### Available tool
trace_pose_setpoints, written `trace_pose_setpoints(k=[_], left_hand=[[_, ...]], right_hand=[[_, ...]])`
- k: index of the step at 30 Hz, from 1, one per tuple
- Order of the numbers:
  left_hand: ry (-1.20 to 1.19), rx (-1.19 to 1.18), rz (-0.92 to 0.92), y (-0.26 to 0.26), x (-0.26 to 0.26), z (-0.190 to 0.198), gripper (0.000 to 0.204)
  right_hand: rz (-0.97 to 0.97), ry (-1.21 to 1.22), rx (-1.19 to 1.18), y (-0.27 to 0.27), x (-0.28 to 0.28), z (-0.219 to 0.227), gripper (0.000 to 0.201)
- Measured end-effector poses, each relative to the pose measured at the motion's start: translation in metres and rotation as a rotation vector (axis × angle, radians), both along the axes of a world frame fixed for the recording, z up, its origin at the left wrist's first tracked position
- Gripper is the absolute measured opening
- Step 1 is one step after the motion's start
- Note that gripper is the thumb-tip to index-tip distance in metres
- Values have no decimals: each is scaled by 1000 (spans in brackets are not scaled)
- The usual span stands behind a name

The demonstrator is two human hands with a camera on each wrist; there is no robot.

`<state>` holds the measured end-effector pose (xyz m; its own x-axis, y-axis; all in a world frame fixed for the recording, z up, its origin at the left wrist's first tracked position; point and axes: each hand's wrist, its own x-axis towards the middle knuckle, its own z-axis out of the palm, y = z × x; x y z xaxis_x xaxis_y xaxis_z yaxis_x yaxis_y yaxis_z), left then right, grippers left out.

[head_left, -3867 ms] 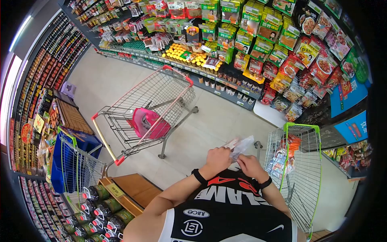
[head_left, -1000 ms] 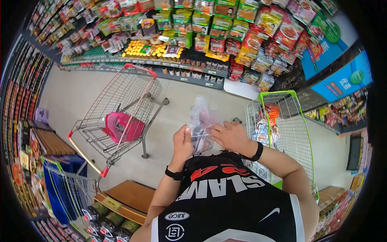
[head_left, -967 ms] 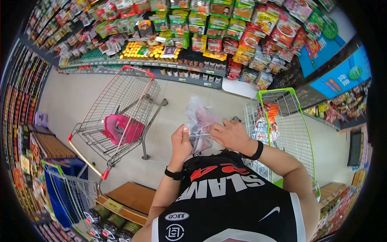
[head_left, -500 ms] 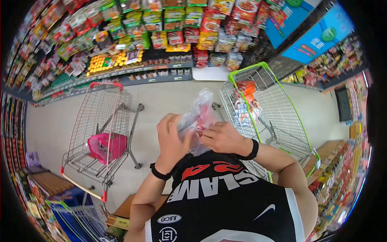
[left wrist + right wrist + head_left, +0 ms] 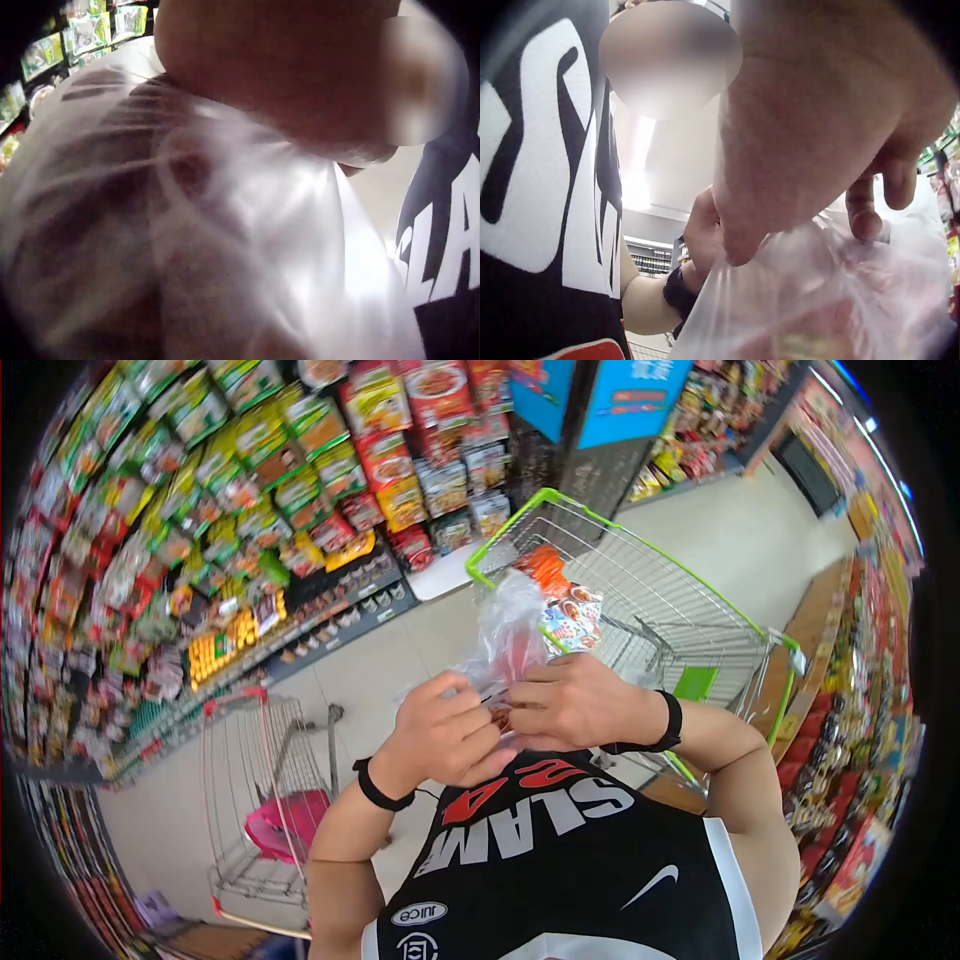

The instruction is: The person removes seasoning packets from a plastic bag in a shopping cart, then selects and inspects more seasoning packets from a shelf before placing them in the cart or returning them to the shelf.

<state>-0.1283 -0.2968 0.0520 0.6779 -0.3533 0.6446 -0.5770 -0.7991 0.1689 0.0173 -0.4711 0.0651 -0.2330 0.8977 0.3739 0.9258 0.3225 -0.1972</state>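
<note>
In the head view a thin, clear plastic bag point(image 5: 512, 622) hangs between my two hands, in front of the chest. My left hand point(image 5: 450, 732) holds its near side with curled fingers. My right hand point(image 5: 572, 705) pinches it opposite, knuckles close to the left ones. Through the film in the right wrist view, the bag point(image 5: 810, 300) shows reddish and yellowish contents. Seen from the left wrist, the bag point(image 5: 187, 225) has dark shapes inside, their kind blurred by the film. My left hand point(image 5: 277, 67) covers its top there.
A green-trimmed shopping cart point(image 5: 660, 580) stands just beyond the bag, with orange and white packets point(image 5: 570, 605) in it. Lower left, a red-trimmed cart point(image 5: 265, 705) carries a pink bag point(image 5: 287, 825). Shelves of hanging packets point(image 5: 270, 435) fill the upper left; more stocked shelves point(image 5: 850, 760) line the right.
The head view has turned right, bringing the green-trimmed cart behind the plastic bag. My left hand, spread wider half a second ago, has curled in closer to my right hand at the bag.
</note>
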Motion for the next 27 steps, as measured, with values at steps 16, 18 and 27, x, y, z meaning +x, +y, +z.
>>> trace_pose_setpoints(k=[16,18,27], left_hand=[[309,207,-287,-43,131,59,30],[307,145,-311,-46,159,60,33],[304,141,-524,-123,264,49,42]], right_hand=[[-267,-64,182,-207,135,12,39],[-315,11,158,-240,155,11,41],[-663,344,139,-341,191,-55,36]])
